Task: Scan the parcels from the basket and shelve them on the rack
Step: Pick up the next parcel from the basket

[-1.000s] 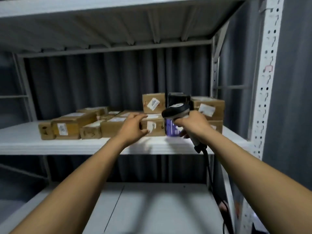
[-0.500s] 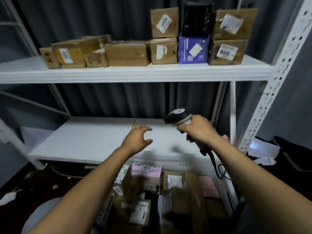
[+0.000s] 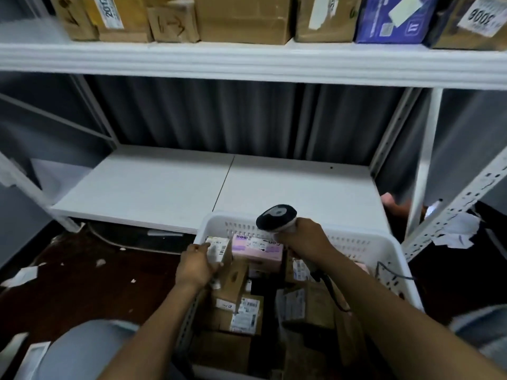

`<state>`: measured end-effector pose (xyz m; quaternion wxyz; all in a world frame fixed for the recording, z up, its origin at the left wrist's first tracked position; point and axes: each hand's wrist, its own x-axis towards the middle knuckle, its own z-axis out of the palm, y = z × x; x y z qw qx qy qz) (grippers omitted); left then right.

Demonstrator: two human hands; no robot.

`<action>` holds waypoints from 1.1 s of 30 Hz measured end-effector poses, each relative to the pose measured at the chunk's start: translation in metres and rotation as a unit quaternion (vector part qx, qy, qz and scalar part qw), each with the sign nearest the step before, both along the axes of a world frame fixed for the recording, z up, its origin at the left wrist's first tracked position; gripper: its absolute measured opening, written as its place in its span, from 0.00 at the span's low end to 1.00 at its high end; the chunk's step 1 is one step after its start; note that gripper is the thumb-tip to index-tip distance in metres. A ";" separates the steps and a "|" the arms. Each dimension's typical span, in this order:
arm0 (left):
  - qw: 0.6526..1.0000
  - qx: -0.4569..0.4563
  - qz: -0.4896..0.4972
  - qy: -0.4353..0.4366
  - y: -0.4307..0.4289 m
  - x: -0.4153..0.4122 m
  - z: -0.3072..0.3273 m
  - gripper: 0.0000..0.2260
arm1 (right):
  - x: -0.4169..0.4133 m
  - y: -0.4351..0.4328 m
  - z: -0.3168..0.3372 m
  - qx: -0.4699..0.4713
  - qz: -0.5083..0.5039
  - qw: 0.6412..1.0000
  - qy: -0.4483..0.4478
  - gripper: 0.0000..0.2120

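Note:
A white perforated basket (image 3: 365, 242) stands on the floor before the rack, filled with several parcels. My left hand (image 3: 195, 266) is in the basket's left side, fingers closed around a small brown parcel (image 3: 219, 250) with a white label. Beside it lies a pink box (image 3: 256, 249). My right hand (image 3: 307, 239) holds a handheld scanner (image 3: 275, 217) above the basket, its cable (image 3: 332, 294) trailing down over the parcels. Shelved brown parcels (image 3: 241, 17) and a blue box (image 3: 395, 17) line the upper shelf (image 3: 247, 61).
The lower white shelf (image 3: 192, 185) runs behind the basket. A perforated rack upright (image 3: 450, 215) rises at the right. Paper scraps (image 3: 455, 229) lie on the dark floor (image 3: 90, 275), right and left. My knees show at the bottom corners.
The view has dropped from the upper shelf to the basket. My left hand left the shelved parcel, came down and closed on a small parcel in the basket. The scanner hand lowered too.

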<state>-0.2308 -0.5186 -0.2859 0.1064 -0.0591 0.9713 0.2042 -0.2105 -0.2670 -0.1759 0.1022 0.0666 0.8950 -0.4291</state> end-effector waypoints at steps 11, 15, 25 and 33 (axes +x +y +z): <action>0.992 -0.097 -0.012 0.085 -0.009 0.003 -0.070 0.26 | 0.001 -0.029 -0.051 0.027 0.004 0.997 -0.075 0.15; 0.992 -0.084 -0.039 0.088 -0.001 0.004 -0.079 0.28 | 0.001 -0.032 -0.057 0.012 0.004 0.997 -0.078 0.15; 0.984 0.167 0.053 0.036 0.003 0.002 -0.071 0.32 | 0.018 -0.016 -0.050 -0.025 -0.028 0.998 -0.058 0.10; 0.962 0.257 0.048 0.077 0.029 0.009 0.000 0.45 | 0.023 0.004 -0.020 -0.176 -0.129 0.976 0.014 0.02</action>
